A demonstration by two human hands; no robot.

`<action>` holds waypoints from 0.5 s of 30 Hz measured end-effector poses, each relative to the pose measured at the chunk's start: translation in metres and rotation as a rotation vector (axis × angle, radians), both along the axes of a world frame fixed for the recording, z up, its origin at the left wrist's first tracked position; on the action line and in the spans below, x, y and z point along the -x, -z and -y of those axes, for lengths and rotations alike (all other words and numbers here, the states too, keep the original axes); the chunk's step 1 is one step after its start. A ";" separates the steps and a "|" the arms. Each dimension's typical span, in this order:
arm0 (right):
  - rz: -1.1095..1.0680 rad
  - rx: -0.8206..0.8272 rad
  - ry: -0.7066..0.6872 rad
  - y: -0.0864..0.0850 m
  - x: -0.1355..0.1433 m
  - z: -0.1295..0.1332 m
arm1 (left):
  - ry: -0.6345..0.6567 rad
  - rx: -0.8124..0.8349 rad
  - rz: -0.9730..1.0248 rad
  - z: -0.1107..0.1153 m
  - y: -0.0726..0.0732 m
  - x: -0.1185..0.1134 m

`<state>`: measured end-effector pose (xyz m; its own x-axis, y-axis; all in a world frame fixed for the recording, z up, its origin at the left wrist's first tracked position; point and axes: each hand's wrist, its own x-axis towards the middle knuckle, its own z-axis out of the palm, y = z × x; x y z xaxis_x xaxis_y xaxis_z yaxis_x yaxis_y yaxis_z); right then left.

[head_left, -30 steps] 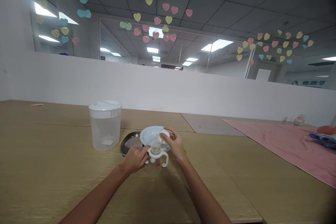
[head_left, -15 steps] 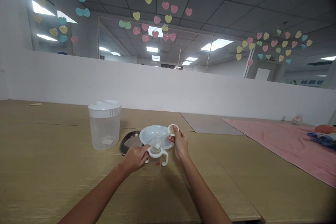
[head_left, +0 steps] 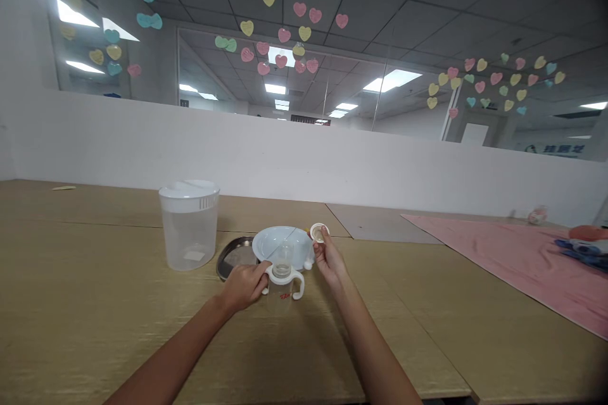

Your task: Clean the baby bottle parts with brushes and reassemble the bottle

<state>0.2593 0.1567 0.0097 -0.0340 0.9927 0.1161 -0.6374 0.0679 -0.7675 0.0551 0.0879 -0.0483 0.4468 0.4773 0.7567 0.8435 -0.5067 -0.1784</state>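
My left hand [head_left: 244, 286] is closed on the left handle of the bottle [head_left: 280, 295]; fingers wrapped, thumb on top. The bottle is upright and uncapped, near the middle of the surface [head_left: 142, 342], set back from the near edge; I cannot tell whether its base touches down. Its right handle [head_left: 299, 287] is free of my fingers.

My right hand [head_left: 329, 263] grips the cap [head_left: 314, 232] between thumb and fingers, raised and tilted, its ring facing me. A white weight [head_left: 308, 263] hangs below it, outside the bottle's mouth, in front of the bowl's right rim.

Beyond the bottle, toward the far edge, sits the bowl [head_left: 268, 243]. Just left of it lies the tray [head_left: 235, 254], partly hidden by the bowl and my left hand. The lidded bucket [head_left: 190, 234] stands farther left. The cloth [head_left: 475, 250] covers part of the right side, toward the far right corner.
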 end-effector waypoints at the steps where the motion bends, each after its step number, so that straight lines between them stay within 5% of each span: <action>1: 0.011 0.000 -0.011 0.000 -0.001 -0.001 | 0.000 0.005 0.000 0.000 0.000 0.000; 15: -0.048 0.042 -0.074 -0.006 -0.005 0.002 | 0.003 0.019 0.008 0.001 -0.001 0.001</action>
